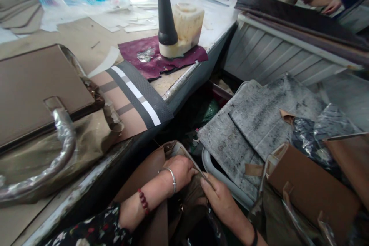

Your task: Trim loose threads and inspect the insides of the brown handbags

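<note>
A brown leather bag (150,169) stands below the table edge, its mouth turned up toward me. My left hand (181,171), with a silver bangle and a red bead bracelet on the wrist, curls over the bag's rim with its fingers tucked inside. My right hand (220,198) pinches the opposite edge of the opening, thumb on top. Both hands are closed on the bag. Its inside is dark and hidden.
On the table at the left lies a tan handbag (34,88) with plastic-wrapped handles, a striped panel (135,96), and a glue jug with a black cone (173,23) on maroon leather. Grey boards (253,123) and more brown bags (311,188) lie at the right. Another person's hands (331,4) work at the far back.
</note>
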A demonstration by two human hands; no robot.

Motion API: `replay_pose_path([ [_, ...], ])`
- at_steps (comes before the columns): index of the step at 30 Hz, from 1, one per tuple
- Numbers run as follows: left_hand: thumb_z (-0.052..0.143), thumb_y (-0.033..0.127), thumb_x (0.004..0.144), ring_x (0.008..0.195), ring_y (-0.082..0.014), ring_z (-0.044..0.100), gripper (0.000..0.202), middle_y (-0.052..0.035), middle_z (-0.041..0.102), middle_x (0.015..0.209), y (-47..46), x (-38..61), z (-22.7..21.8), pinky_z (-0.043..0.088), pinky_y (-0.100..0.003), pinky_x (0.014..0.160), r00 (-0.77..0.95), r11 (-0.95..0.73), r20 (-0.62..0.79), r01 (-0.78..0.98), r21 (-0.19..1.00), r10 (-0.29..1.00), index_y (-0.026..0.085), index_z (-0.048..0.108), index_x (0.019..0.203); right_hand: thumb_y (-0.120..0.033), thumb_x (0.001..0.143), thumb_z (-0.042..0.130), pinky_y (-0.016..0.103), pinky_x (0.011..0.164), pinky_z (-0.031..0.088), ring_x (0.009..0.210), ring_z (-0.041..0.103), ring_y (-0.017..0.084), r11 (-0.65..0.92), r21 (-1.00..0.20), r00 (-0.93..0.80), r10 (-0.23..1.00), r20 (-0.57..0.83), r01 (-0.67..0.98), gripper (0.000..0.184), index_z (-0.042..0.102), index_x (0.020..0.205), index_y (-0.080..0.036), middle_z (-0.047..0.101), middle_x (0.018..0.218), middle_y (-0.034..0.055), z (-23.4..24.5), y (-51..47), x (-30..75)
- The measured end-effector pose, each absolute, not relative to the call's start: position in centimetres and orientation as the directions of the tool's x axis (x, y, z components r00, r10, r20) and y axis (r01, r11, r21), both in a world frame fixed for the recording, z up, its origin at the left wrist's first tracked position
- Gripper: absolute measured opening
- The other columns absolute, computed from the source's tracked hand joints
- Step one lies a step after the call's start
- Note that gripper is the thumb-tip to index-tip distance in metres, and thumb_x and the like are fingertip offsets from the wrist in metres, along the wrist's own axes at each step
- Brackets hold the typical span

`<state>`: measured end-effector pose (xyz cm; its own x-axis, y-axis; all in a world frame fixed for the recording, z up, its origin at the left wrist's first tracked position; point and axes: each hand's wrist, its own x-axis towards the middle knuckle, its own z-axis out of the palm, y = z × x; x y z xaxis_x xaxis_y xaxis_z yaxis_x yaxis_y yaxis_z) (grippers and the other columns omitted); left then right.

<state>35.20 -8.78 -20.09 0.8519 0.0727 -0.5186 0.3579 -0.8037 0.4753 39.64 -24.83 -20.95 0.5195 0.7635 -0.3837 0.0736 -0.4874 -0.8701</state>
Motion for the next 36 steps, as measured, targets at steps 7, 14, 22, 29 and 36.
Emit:
replay_pose_path([
  [7, 0.039, 0.036, 0.078, 0.074, -0.0208, 0.062, 0.031, -0.0071, 0.066, 0.075, -9.1, 34.7, -19.4, 0.045, -0.027, 0.063, 0.860, -0.793, -0.501, 0.373, 0.482, 0.099, 0.020, 0.065, 0.071, -0.041, 0.085, 0.037, 0.025, 0.062, 0.043, 0.070, 0.054, 0.016, -0.535, -0.843, 0.489, 0.749, -0.446, 0.051, 0.038, 0.059, 0.075, -0.012, 0.059, 0.071, 0.0035, -20.4, -24.8, 40.2],
  [14, 0.039, 0.037, 0.078, 0.077, -0.0218, 0.063, 0.032, -0.0082, 0.067, 0.077, -9.7, 33.6, -18.4, 0.046, -0.028, 0.064, 0.866, -0.803, -0.488, 0.369, 0.468, 0.114, 0.019, 0.066, 0.073, -0.037, 0.083, 0.043, 0.026, 0.066, 0.043, 0.078, 0.056, 0.019, -0.498, -0.867, 0.426, 0.780, -0.459, -0.021, 0.029, 0.057, 0.079, -0.011, 0.059, 0.076, 0.0036, -19.4, -25.2, 39.3],
  [22, 0.041, 0.032, 0.077, 0.076, -0.0228, 0.063, 0.028, -0.0078, 0.068, 0.078, -10.6, 32.7, -18.0, 0.047, -0.028, 0.062, 0.867, -0.824, -0.479, 0.367, 0.433, 0.134, 0.020, 0.066, 0.075, -0.048, 0.078, 0.045, 0.025, 0.058, 0.042, 0.066, 0.054, 0.017, -0.536, -0.844, 0.429, 0.756, -0.494, -0.026, 0.039, 0.058, 0.071, -0.011, 0.058, 0.066, 0.0032, -20.0, -25.4, 38.9],
  [29, 0.047, 0.028, 0.077, 0.088, -0.0246, 0.056, 0.023, -0.0111, 0.064, 0.085, -10.3, 32.6, -16.7, 0.044, -0.034, 0.076, 0.918, -0.882, -0.390, 0.244, 0.403, 0.075, 0.017, 0.067, 0.080, -0.056, 0.074, 0.043, 0.023, 0.048, 0.032, 0.053, 0.040, 0.011, -0.553, -0.833, 0.474, 0.730, -0.493, -0.014, 0.044, 0.046, 0.056, -0.015, 0.042, 0.052, -0.0013, -21.0, -25.9, 38.1],
  [36, 0.063, 0.035, 0.066, 0.116, -0.0330, 0.030, 0.014, -0.0053, 0.045, 0.124, -6.6, 32.1, -16.1, 0.026, -0.050, 0.092, 0.989, -0.944, -0.145, 0.037, 0.329, -0.012, 0.022, 0.068, 0.071, -0.047, 0.079, 0.037, 0.023, 0.048, 0.025, 0.054, 0.029, 0.009, -0.554, -0.819, 0.467, 0.770, -0.435, 0.149, 0.037, 0.035, 0.057, -0.017, 0.030, 0.056, -0.0034, -19.0, -26.2, 37.0],
])
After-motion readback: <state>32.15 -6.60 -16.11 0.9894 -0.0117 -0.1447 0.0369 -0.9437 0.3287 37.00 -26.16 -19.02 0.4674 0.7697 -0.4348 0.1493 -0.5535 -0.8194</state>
